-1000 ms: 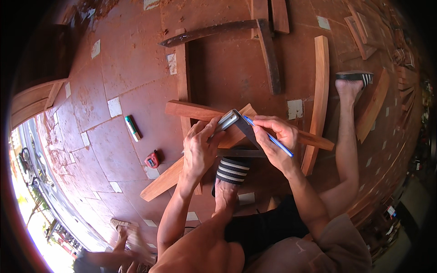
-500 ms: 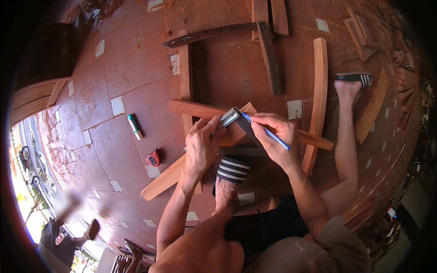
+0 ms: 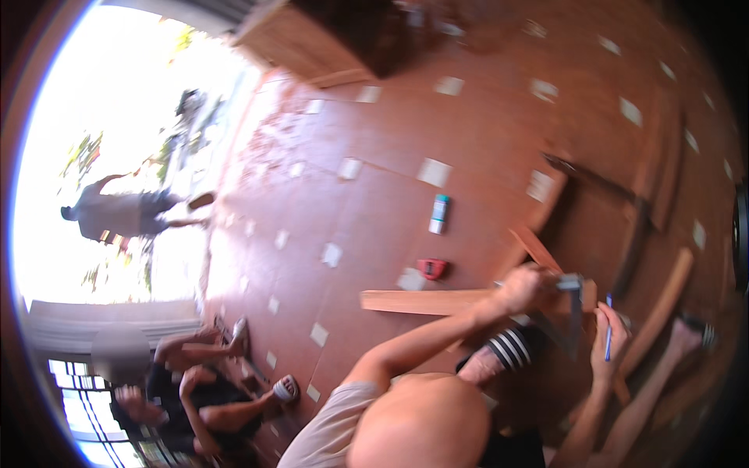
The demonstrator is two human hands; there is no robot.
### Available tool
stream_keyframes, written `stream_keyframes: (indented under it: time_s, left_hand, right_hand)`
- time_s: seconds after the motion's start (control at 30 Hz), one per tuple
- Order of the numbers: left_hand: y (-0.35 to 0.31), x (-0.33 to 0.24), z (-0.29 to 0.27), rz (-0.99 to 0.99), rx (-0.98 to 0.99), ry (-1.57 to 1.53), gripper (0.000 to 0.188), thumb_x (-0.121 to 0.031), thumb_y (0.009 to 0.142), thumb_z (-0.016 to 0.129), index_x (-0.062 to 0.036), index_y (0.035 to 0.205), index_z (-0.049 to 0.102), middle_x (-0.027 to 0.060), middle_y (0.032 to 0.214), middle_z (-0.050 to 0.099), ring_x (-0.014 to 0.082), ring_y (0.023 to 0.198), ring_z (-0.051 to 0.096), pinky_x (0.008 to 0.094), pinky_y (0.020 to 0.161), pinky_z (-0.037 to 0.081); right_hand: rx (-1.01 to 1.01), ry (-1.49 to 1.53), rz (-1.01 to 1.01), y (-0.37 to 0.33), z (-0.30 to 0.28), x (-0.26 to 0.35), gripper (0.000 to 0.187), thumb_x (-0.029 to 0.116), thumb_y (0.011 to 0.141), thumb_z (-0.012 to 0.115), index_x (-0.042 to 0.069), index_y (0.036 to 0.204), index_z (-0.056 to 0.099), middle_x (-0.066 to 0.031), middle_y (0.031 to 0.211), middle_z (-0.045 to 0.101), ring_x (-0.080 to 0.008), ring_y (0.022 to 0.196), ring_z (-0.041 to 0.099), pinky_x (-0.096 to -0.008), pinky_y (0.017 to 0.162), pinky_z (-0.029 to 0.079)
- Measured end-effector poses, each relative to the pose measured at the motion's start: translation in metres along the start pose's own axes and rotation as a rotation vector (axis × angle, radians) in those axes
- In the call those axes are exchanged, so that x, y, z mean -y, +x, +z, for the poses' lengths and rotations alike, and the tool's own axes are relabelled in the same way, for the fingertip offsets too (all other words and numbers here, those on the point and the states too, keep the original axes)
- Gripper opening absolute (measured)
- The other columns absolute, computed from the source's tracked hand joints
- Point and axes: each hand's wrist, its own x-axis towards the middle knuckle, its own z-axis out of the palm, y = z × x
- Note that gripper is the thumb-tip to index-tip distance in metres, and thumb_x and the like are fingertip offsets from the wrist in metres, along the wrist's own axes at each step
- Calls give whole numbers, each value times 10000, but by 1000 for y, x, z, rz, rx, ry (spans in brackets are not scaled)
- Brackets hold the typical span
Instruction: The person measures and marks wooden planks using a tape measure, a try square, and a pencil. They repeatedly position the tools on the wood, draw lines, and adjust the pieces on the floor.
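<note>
A floor of reddish-brown tiles (image 3: 382,234) with small white square insets spreads across the view. At the top is a brown wooden box-shaped piece of furniture (image 3: 300,47). To the left, a person in a grey top (image 3: 117,214) shows against a glaring white opening (image 3: 117,54), near blurred green patches (image 3: 82,156), perhaps foliage. Below, a person in black clothing (image 3: 175,405) sits.

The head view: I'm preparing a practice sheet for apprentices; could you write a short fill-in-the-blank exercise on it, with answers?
1. Of the bare left hand and bare right hand, the slim blue pen is in the ______ one.
2. The left hand grips the dark-bladed metal square by its ______-coloured handle.
3. The small, boxy tape measure lying between the green-and-white cylinder and the long light-brown wooden board is mainly ______.

Missing words: right; silver; red.
</note>
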Motion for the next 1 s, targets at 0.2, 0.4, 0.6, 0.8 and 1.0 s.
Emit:
stream_keyframes:
  time_s: [0.2, 0.4, 0.6, 0.8, 1.0]
  left_hand:
    - [7, -36, -58, -63, 144, -178, 395, -204, 910, 728, -21, 1260, 740, 244, 1138, 733, 451, 1049, 702, 508, 904, 578]
    - [-8, -19, -62, 41, 82, -310, 423, -218, 871, 702, 24, 1215, 746, 259, 1063, 726, 475, 1018, 699, 523, 879, 565]
    - [1, -10, -64, -50, 141, -160, 260, -212, 846, 706, -28, 1025, 749, 234, 985, 740, 450, 934, 722, 519, 821, 580]
    - [6, -47, -87, -227, 307, -157, 439, -242, 863, 824, -117, 1281, 781, 162, 1265, 736, 343, 986, 775, 448, 837, 643]
    - [24, -75, -82, -209, 314, -113, 429, -78, 897, 795, -7, 1317, 742, 158, 1007, 715, 334, 808, 726, 403, 754, 580]
  right_hand:
    - [262, -3, -217, 29, 9, -20, 439, -25, 821, 767, 32, 1206, 564, -264, 1502, 600, -461, 1409, 550, -498, 1182, 422]
    - [385, 108, -175, 44, 1, -34, 476, -2, 707, 843, 44, 1077, 548, -238, 1262, 705, -407, 1193, 681, -451, 1050, 506]
    - [351, 288, -106, 30, -1, -41, 473, 194, 812, 919, 36, 1134, 610, -32, 993, 606, -168, 919, 589, -330, 883, 505]
    - [129, 138, 50, 13, 12, -37, 334, 229, 907, 890, 12, 1114, 743, -31, 939, 721, -118, 849, 666, -300, 757, 544]
    - [44, 326, 209, 4, 16, -35, 421, 316, 929, 883, -7, 1183, 792, -105, 879, 771, -121, 765, 703, -305, 728, 566]
